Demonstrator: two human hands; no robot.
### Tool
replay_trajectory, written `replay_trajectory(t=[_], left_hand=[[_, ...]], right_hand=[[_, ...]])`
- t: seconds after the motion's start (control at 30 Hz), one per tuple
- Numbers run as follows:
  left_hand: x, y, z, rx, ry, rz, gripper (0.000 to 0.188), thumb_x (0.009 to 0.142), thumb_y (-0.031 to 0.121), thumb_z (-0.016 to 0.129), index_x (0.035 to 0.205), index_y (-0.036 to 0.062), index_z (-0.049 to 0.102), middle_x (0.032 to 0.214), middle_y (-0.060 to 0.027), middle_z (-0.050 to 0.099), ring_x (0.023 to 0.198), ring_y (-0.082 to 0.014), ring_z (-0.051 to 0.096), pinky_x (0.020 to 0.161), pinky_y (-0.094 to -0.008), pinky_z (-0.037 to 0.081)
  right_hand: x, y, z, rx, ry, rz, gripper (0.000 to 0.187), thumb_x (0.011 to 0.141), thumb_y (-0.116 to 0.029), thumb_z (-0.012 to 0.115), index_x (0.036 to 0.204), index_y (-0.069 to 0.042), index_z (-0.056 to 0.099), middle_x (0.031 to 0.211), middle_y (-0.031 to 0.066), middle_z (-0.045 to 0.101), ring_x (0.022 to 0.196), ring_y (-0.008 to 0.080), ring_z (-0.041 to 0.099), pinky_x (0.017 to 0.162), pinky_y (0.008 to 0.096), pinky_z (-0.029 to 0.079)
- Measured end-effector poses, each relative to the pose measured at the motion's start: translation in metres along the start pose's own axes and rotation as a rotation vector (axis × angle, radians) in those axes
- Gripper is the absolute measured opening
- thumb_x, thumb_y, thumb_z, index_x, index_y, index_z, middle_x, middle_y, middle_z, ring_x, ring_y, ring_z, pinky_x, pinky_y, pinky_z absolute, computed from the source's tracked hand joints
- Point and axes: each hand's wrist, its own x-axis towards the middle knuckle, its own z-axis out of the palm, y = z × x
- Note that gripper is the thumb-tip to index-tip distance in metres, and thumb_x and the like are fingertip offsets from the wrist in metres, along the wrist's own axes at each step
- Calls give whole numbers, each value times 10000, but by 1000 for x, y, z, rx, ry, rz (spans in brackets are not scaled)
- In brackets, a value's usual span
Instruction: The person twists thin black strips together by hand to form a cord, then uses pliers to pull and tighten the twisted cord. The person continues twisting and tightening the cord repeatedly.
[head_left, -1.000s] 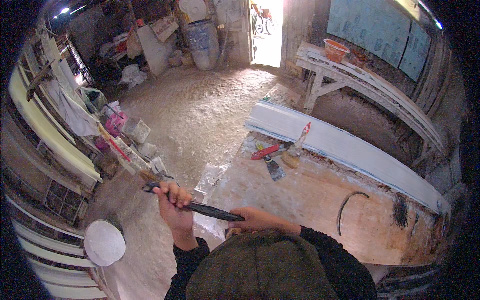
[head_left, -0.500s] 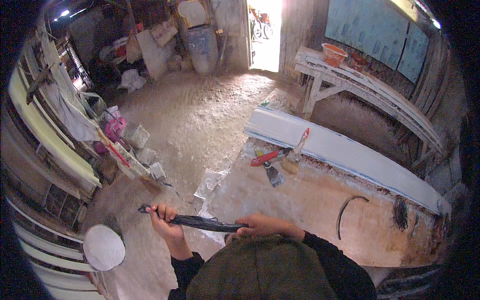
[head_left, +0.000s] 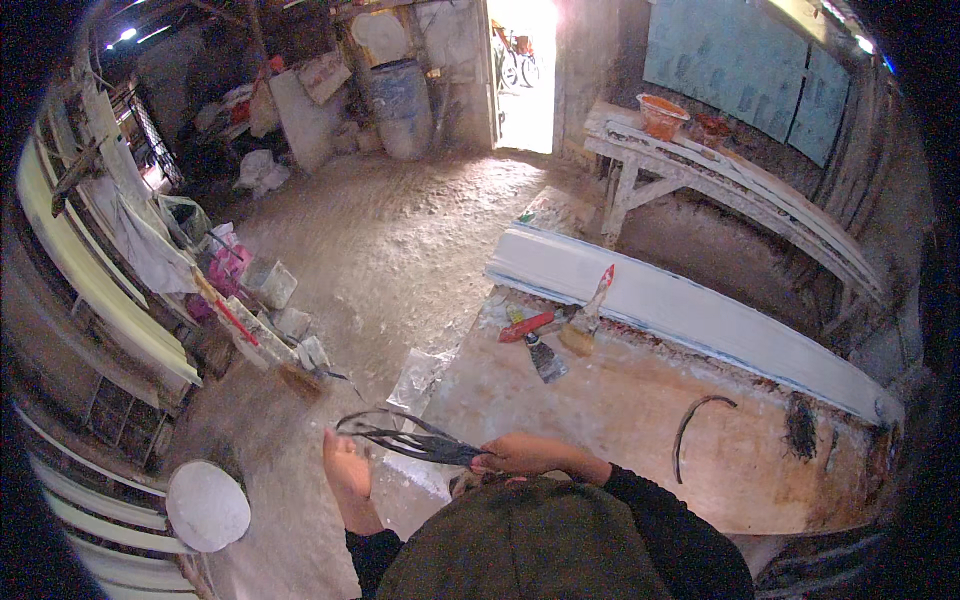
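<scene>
A bundle of thin black strands (head_left: 425,441) stretches leftward from my right hand (head_left: 530,453), which is closed around its right end. At the other end the strands spread apart into loose loops. My left hand (head_left: 347,466) is raised beside those loops, its fingers mostly turned out of sight, so I cannot tell whether it touches a strand. On the brownish work board (head_left: 600,430) under my right arm lie a curved black strip (head_left: 682,436) and a frayed black tuft (head_left: 800,428).
A paintbrush (head_left: 583,328), a putty knife (head_left: 545,358) and a red-handled tool (head_left: 525,326) lie by the board's far edge, along a long white moulding (head_left: 660,298). An orange bowl (head_left: 662,118) stands on a bench (head_left: 625,185). A round white disc-like top (head_left: 208,505) is at lower left.
The strands, earlier gathered tightly between both hands, have fanned out into loops on the left. My left hand has shifted slightly right and down, away from its wrapped grip.
</scene>
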Motion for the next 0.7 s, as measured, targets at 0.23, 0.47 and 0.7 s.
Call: replay_trajectory(t=[0.23,0.47,0.7], left_hand=[[-56,-1,22,1262,-602,696,854,693,387,615,1324,70,135,1369,-150,142,1279,-255,84,1009,-459,10],[-77,-65,55,1694,-1248,810,613,719,124,541,1270,95,273,938,-153,548,849,-328,535,882,-543,271],[-90,-58,81,1410,-1307,699,502,728,106,519,1193,72,333,853,-209,552,788,-386,528,715,-399,424]], right_hand=[[6,17,8,-145,-80,-4,430,870,-373,329,868,-13,564,728,181,574,693,323,557,627,402,417],[11,11,5,-235,-168,-102,358,861,-315,354,894,-20,556,738,182,573,681,333,550,614,398,420],[-19,-15,-18,151,-81,-240,340,871,-318,390,856,-9,531,663,86,553,589,178,529,535,314,410]])
